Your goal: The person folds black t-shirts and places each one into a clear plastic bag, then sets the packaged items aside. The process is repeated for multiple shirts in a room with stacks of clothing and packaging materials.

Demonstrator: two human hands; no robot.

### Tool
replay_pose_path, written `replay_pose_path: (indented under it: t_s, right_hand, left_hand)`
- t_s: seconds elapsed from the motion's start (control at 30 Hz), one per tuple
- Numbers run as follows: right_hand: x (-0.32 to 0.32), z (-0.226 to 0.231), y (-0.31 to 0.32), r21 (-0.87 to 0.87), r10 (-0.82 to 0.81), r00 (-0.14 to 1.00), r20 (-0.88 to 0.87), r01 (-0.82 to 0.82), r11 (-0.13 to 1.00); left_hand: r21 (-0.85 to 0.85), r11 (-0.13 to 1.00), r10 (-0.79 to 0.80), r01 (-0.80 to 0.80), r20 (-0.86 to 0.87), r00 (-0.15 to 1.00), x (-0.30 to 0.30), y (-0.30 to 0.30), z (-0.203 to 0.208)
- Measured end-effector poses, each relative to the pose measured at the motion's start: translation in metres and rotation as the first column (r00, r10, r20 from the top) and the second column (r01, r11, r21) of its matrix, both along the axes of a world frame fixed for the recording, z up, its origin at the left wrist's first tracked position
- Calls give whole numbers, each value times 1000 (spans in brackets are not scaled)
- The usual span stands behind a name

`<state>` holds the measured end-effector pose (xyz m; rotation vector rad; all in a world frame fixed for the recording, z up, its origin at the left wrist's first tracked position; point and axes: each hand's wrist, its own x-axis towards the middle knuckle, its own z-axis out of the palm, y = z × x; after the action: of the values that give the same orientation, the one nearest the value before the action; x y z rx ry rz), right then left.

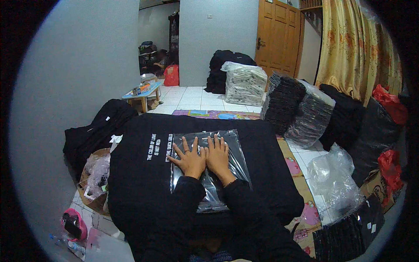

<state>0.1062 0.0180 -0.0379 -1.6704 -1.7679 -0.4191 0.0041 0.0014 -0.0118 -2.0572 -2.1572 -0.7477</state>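
My left hand [189, 160] lies flat with its fingers spread on a clear, shiny plastic bag [238, 161]. Beside it my right hand [218, 158] is also flat on the bag, its fingers stretched away from me; the thumbs nearly meet. Black cloth shows through the plastic, and I cannot tell whether it is inside or only beneath. The bag rests on a black T-shirt [144, 179] with white lettering, spread over a wide, raised black surface. Part of the lettering runs up to the bag's left edge. Both my sleeves are black.
Black clothes [94, 131] are heaped at the left, above a round basket [94, 201] holding crumpled plastic. Packed stacks [283, 100] stand at right, near loose clear plastic [334, 174]. Farther off are a white-wrapped bundle [245, 85], a low table [144, 94] and a seated person [159, 63].
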Motion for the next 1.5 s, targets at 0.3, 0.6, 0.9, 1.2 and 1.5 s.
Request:
replay_pose_path:
  t_s: [0.3,0.6,0.9,1.2,1.5]
  right_hand:
    - [0,1,0,3,5,1000,-13,-5,1000]
    - [0,2,-1,-6,-2,1000,-8,2,1000]
    - [1,0,1,26,16,1000,-17,-15,1000]
    - [1,-1,2,33,13,1000,-14,-13,999]
    - [1,1,0,21,11,1000,-2,-11,1000]
  left_hand:
    - [3,1000,-10,10,30,999,0,-1,0]
    - [-9,1000,-5,6,28,1000,0,-2,1]
    - [7,1000,-11,10,36,999,0,0,-1]
    - [-3,1000,-10,11,40,999,0,-1,1]
    - [81,997,-28,22,74,997,0,2,-5]
